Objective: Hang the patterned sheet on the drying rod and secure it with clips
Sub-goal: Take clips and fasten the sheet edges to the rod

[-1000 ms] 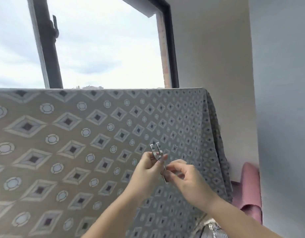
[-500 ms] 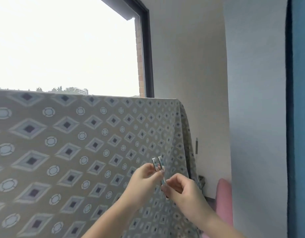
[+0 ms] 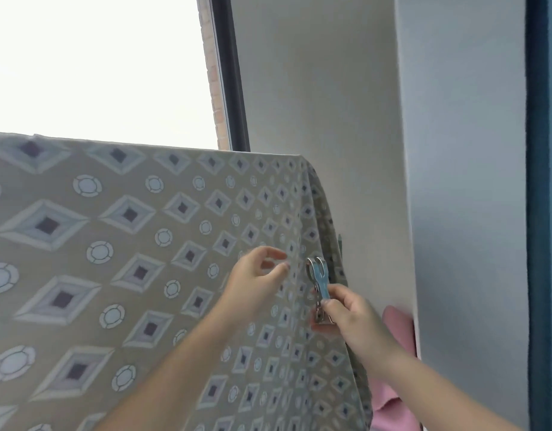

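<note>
Patterned sheet (image 3: pixel 138 250) hangs draped over the rod, filling the left side under the window (image 3: pixel 94 63). Right hand (image 3: pixel 352 315) pinches a metal clip (image 3: pixel 319 278) by the sheet's right edge; left hand (image 3: pixel 256 281) hovers beside it, fingers loose, gripping nothing.

Patterned sheet (image 3: pixel 119 275): we note beige cloth, diamonds and circles, draped over its hidden rod. Metal clip (image 3: pixel 319 276): upright, at four o'clock.
</note>
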